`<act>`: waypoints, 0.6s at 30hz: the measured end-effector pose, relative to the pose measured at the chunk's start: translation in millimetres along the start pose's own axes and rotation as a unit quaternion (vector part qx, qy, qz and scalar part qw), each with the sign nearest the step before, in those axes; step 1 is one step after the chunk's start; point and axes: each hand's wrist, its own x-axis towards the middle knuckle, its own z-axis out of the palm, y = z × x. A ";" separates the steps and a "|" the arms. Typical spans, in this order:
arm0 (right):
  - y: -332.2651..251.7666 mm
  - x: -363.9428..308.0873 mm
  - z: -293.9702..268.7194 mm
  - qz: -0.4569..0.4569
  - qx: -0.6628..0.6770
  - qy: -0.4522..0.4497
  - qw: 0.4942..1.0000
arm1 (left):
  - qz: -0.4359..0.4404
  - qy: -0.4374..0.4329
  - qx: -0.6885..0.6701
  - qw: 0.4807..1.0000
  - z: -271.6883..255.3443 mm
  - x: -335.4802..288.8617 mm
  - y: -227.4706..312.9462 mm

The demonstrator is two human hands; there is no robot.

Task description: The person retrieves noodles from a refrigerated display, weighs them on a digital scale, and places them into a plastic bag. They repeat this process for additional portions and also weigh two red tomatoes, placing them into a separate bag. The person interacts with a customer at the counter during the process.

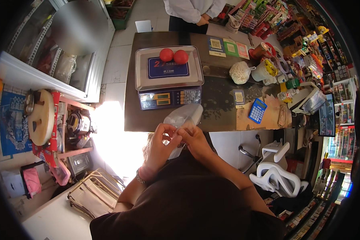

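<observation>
My left hand (pixel 160 145) and my right hand (pixel 197 144) meet at the counter's near edge. Fingertips of both are pinched on a thin, clear plastic bag (pixel 190 113), which spreads up from them toward the scale; part of it hangs below my fingers. Just beyond is a blue digital scale (pixel 147 103) with a keypad and a silver tray (pixel 195 79). Two round red tomatoes, a left one (pixel 166 55) and a right one (pixel 181 57), rest side by side near the tray's far edge.
A blue calculator (pixel 257 111) lies on cardboard at the counter's right, near a knotted bag of pale food (pixel 240 73). Printed code cards (pixel 216 46) sit at the far edge, where a person (pixel 194 12) stands with hands together. A white chair (pixel 274 168) is at right.
</observation>
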 end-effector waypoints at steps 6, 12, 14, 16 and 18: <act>-15.8 6.6 -11.7 -0.063 -0.004 0.022 0.998 | 0.098 -0.017 0.059 0.993 18.2 21.1 10.7; -20.2 1.9 -29.9 -0.062 0.008 0.073 0.995 | 0.113 -0.055 0.077 0.989 32.7 37.2 13.5; -22.2 2.3 -34.4 -0.074 0.019 0.066 0.995 | 0.120 -0.048 0.058 0.990 34.4 43.4 13.9; -22.4 2.3 -38.2 -0.094 0.035 0.038 0.994 | 0.130 -0.040 0.062 0.989 30.4 51.1 21.1; -30.0 -0.6 -30.3 -0.124 0.028 0.054 0.990 | 0.154 -0.025 0.062 0.986 31.8 56.3 18.5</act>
